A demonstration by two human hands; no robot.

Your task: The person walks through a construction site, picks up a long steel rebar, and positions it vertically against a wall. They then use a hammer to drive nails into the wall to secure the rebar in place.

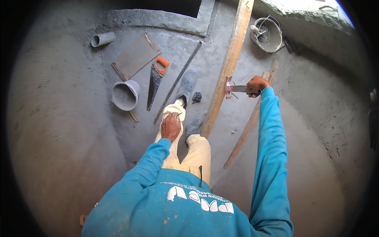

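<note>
My right hand [258,85] is wrapped round the handle of a hammer [239,89]. The hammer's reddish head reaches over the edge of a long wooden plank [230,59]; whether it touches the wood I cannot tell. On my bent left knee rests my left hand [171,126], its fingers drawn together. A small dark sliver shows by its fingertips, too small to name. My boots stand beside the plank, and its near end lies by my right boot [193,127]. Thin nail-like pieces [234,94] show on the floor under the hammer.
A handsaw [156,83] with an orange handle, a long dark bar [179,79], a flat board [136,56], a whitish bucket [132,89] and a pipe piece [102,39] lie leftward. A narrower plank [248,126] and a mortar bucket [272,37] are rightward. A raised concrete edge [158,21] borders a dark opening.
</note>
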